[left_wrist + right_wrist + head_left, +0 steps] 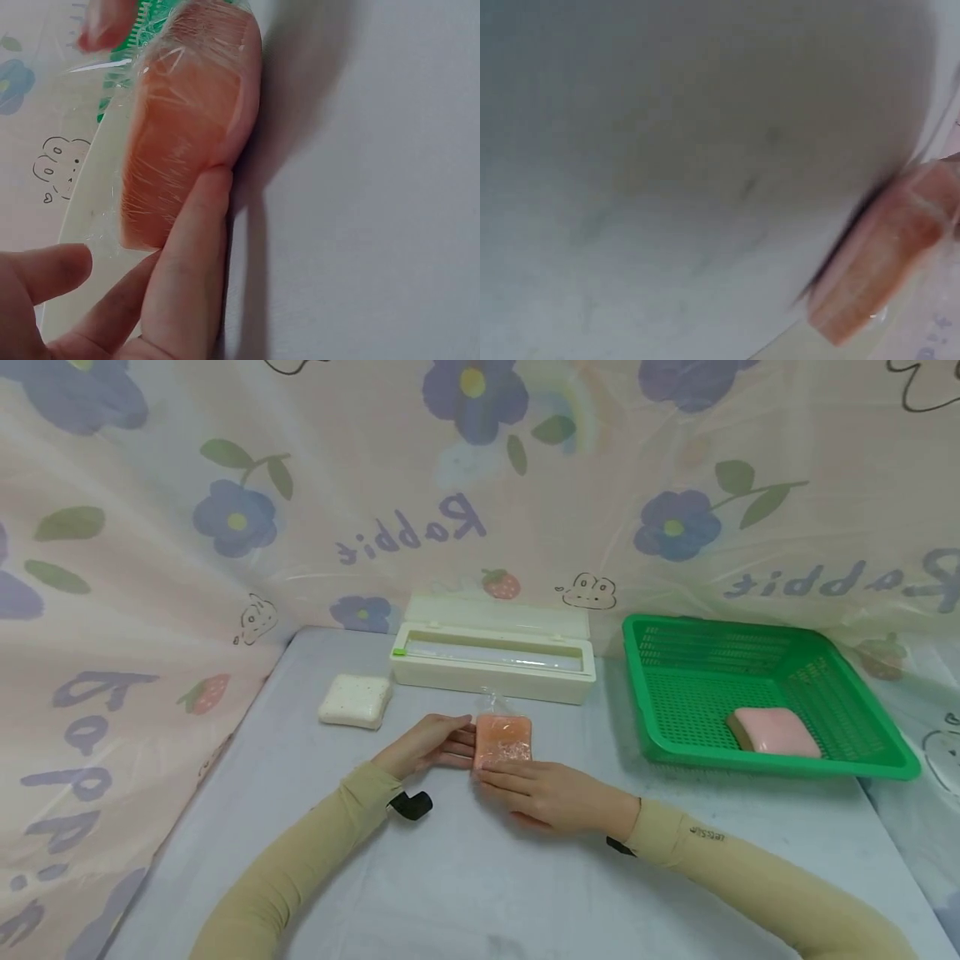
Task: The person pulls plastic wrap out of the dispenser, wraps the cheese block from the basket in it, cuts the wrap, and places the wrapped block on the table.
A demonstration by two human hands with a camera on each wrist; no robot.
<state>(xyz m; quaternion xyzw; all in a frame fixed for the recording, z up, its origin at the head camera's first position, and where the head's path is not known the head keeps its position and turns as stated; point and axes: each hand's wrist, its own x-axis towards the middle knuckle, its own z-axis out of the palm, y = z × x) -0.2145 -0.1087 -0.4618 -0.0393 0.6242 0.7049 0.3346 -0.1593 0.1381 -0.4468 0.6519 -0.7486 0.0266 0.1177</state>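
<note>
An orange-pink square block (504,740), shaped like a slice of bread, lies on the table in clear plastic film. Wrinkled film (492,702) sticks up past its far edge. My left hand (431,745) is at the block's left side; in the left wrist view a straight finger (196,225) touches the wrapped block (187,127), with the thumb held apart. Across the block's near edge lie the extended fingers of my right hand (551,795). In the right wrist view the block (881,259) shows at the lower right, and most of that hand is out of frame.
Behind the block stands a white film dispenser box (491,681) with its lid raised. A white speckled square block (356,701) lies to the left. At right, a green basket (645,727) holds a pink-topped block (776,732). A printed curtain (525,527) hangs behind the table.
</note>
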